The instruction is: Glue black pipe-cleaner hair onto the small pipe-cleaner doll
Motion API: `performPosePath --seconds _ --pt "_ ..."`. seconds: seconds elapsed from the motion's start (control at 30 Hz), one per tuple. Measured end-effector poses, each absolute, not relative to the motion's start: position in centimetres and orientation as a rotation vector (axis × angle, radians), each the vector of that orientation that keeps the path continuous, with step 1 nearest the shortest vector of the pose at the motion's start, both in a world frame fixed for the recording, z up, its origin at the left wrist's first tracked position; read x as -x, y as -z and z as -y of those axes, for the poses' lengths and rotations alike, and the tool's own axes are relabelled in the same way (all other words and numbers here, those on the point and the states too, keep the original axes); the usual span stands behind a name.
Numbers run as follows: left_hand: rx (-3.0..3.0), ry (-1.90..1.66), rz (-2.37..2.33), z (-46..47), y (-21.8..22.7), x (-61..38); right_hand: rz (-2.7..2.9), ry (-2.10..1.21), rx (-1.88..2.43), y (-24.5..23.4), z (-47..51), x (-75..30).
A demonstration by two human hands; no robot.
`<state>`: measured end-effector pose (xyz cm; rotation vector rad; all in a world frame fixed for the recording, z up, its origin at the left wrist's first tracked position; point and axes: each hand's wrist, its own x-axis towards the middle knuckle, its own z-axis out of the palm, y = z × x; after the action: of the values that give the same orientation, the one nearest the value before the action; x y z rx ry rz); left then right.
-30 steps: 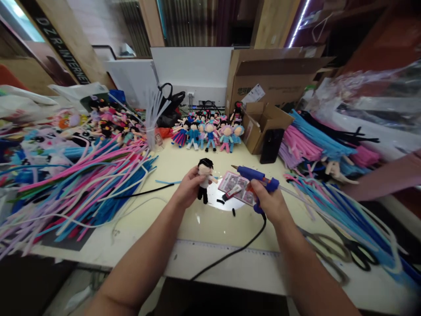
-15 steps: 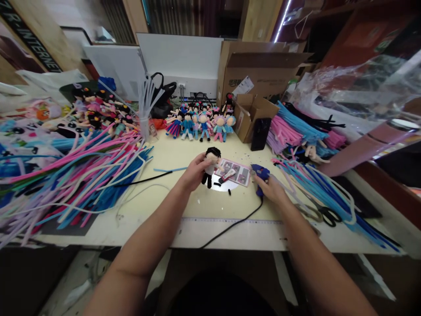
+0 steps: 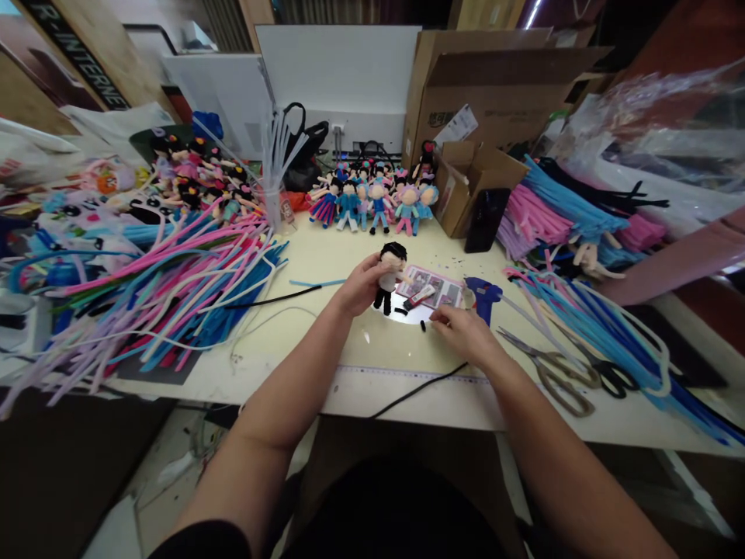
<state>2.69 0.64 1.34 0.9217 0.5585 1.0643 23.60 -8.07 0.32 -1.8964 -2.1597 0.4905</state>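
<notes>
Over the table [image 3: 303, 353], my left hand [image 3: 362, 287] grips the black-haired doll [image 3: 389, 282]; my right hand [image 3: 462, 330] curls nearly closed beside a small black piece [image 3: 423, 326], its hold unclear. Upper left, a dark strip [image 3: 78, 53] reads "R-INTERNET".

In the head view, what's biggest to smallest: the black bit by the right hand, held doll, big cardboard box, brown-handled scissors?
1. Big cardboard box
2. Brown-handled scissors
3. Held doll
4. Black bit
</notes>
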Motion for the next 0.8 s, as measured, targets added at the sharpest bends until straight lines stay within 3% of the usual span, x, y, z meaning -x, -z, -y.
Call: performPosePath --seconds 0.5,0.8 --pt "-0.877 -1.114 -0.597 -1.0 -0.5 -1.5 2.267 -0.396 1.729 0.5 2.8 -18.9" --pt "-0.901 -1.054 -0.725 -0.4 -0.5 -2.1 1.167 -1.133 1.177 -0.9 2.2 -21.1"
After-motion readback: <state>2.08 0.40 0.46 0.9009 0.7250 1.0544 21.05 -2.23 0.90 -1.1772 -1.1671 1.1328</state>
